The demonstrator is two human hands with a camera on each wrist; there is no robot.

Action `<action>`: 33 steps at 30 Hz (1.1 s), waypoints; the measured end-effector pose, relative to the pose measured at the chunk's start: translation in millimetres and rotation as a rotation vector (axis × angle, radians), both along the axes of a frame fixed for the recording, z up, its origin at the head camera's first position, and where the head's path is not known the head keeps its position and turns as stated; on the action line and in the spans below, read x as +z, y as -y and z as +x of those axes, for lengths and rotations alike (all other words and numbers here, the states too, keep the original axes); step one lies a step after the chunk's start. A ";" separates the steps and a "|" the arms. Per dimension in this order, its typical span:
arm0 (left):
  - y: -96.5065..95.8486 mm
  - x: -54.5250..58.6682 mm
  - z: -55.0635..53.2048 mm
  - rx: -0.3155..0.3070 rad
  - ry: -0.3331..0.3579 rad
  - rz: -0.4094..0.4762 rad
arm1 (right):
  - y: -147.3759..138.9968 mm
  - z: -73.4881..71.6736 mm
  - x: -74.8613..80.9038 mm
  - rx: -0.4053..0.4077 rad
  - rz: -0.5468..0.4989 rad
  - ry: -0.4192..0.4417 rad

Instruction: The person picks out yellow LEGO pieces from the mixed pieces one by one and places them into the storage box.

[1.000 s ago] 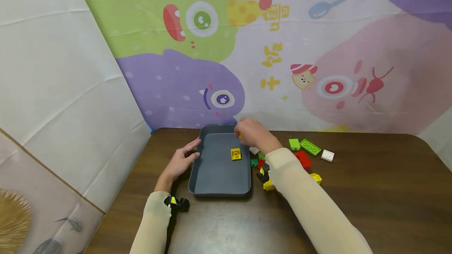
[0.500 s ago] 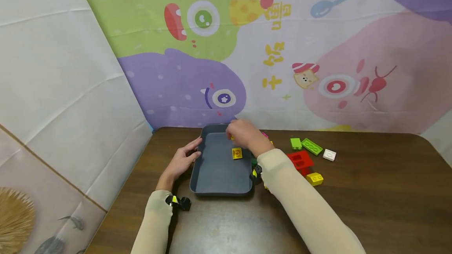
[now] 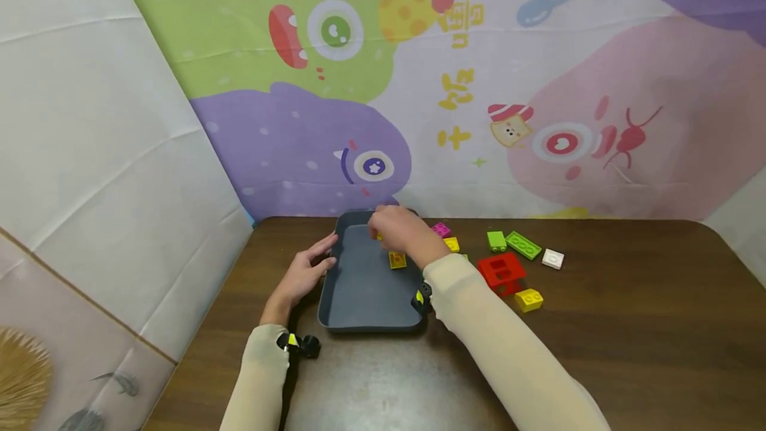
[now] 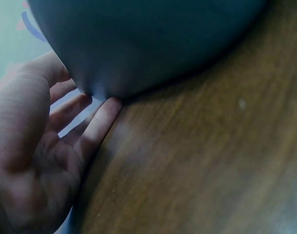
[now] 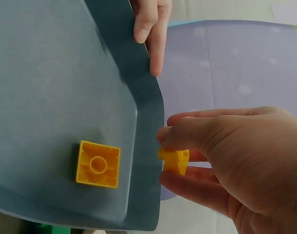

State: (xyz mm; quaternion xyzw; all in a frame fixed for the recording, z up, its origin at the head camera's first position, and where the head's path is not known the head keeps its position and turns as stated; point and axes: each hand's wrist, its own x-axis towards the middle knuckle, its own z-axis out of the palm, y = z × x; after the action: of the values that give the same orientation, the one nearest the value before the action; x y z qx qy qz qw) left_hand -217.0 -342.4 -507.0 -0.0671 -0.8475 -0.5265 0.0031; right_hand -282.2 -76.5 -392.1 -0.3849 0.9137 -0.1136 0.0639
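A dark grey tray (image 3: pixel 365 301) lies on the table. My left hand (image 3: pixel 301 279) touches the tray's left side; in the left wrist view its fairly straight fingertips meet the outer wall. Over the far part of the tray, my right hand (image 3: pixel 397 228) pinches a small yellow toy brick (image 5: pixel 175 160) between thumb and fingers, shown best in the right wrist view. Another yellow toy brick (image 5: pixel 98 164), square and hollow side up, lies on the tray floor, apart from the right hand.
Right of the tray lie a red piece with openings (image 3: pixel 501 273), a yellow brick (image 3: pixel 529 300), a green brick (image 3: pixel 496 241), a long green brick (image 3: pixel 523 245), a white brick (image 3: pixel 553 259) and a magenta brick (image 3: pixel 441 229). A printed cloth (image 3: pixel 455 178) hangs behind the table.
My right hand has moved left over the tray with the yellow toy brick, uncovering more bricks on the table. The left hand stays at the tray's side.
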 end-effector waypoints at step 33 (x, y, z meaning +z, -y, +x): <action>24.3 -42.2 -20.6 -0.067 -0.144 0.101 | 16.6 -18.9 -57.5 0.087 0.071 0.062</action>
State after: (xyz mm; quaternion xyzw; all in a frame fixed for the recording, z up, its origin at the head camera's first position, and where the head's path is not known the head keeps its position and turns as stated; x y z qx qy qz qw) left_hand -237.6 -366.7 -549.2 -0.1329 -0.8148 -0.5622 0.0496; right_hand -301.1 -93.1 -449.6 -0.4179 0.8972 -0.0901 0.1109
